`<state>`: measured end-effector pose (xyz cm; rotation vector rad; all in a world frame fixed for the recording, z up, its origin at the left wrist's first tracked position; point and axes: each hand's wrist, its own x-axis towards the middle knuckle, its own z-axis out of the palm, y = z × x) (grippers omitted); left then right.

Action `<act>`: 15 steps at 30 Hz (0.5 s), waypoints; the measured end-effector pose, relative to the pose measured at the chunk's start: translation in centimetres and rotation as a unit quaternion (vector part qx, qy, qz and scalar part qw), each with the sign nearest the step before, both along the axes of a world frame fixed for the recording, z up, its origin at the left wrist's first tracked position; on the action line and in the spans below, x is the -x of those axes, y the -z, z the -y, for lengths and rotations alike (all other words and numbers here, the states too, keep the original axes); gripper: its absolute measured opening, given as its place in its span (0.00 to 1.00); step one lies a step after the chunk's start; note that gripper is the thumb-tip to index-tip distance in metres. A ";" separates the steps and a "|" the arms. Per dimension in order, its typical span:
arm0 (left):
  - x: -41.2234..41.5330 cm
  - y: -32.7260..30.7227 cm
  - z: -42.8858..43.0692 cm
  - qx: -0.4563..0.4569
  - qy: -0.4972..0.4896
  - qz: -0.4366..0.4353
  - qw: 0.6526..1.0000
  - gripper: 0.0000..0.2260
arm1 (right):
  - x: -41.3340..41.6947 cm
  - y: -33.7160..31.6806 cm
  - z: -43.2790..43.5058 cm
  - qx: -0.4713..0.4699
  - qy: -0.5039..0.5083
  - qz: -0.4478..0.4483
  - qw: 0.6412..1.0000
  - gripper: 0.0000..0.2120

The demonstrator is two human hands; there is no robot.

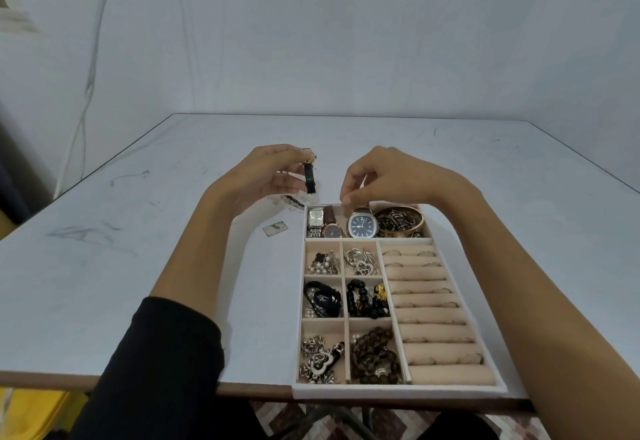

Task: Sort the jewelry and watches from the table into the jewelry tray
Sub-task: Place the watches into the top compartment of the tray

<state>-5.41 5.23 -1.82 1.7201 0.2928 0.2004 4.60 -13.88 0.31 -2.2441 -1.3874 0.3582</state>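
My left hand (273, 172) holds a small gold watch with a black strap (310, 178) up in the air, left of the tray's far end; the strap hangs down. My right hand (377, 179) hovers over the far compartment of the white jewelry tray (398, 391), its fingertips pinched at the strap of the blue-faced watch (362, 226). That compartment also holds a silver watch (316, 219), a brown-strap watch (331, 226) and a gold bangle (403, 221). Other compartments hold earrings, chains, beads and rings.
A small rectangular piece (275, 228) and a small dark item (292, 201) lie on the white table (138, 249) left of the tray. The tray overhangs the table's near edge. A yellow object (34, 415) sits below at the left.
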 end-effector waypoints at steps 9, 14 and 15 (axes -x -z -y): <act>0.2 -0.7 2.3 -0.141 0.061 -0.015 0.988 0.12 | -0.6 -0.3 0.6 0.014 0.031 -0.005 0.999 0.04; 0.2 -0.6 3.3 -0.192 0.078 -0.033 0.978 0.11 | -0.5 -0.3 0.7 0.028 0.032 -0.012 0.999 0.06; 0.2 -0.6 3.3 -0.197 0.084 -0.037 0.976 0.10 | -0.5 -0.3 0.7 0.029 0.031 -0.013 0.999 0.07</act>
